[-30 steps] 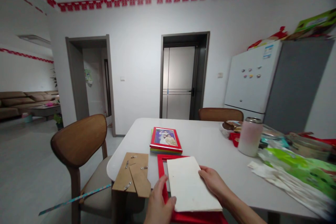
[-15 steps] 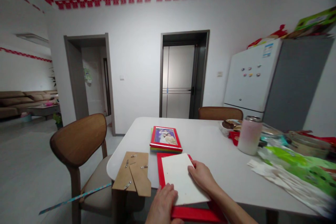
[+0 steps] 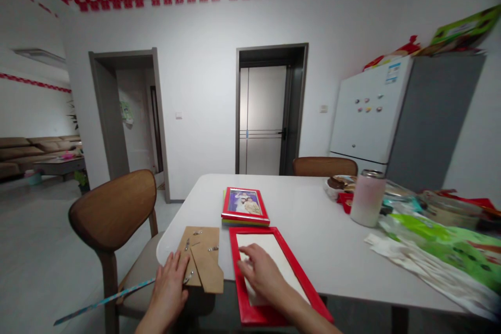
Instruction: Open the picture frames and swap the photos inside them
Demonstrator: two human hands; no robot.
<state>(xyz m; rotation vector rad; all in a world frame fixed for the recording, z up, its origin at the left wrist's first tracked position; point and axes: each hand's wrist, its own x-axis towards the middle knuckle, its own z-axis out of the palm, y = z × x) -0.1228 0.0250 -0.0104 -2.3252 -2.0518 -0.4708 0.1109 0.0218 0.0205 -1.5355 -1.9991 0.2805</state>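
A red picture frame [image 3: 289, 248] lies at the near table edge, overhanging it, with a white card [image 3: 256, 300] set inside its opening. My right hand [image 3: 262, 274] rests over the card. Its fingers are bent and a little apart, with the tips touching near the card's upper left side; it grips nothing. To the left is a brown backing board [image 3: 209, 266] with metal clips and a stand flap. On the board's left edge lies my left hand [image 3: 169, 282], open and flat, fingers stretched out. Beyond the red frame sits a stack of frames, topped by a red framed photo [image 3: 246, 203].
A pink and white tumbler [image 3: 368, 198] stands at the right, beside a green plastic package [image 3: 454, 245] and white cloth gloves [image 3: 415, 266]. A wooden chair [image 3: 117, 214] is at the left, with a blue patterned strip [image 3: 105, 300] near its seat.
The white card has gone from my two hands down into the red frame. My left hand has moved left onto the backing board. My right hand has shifted left over the card.
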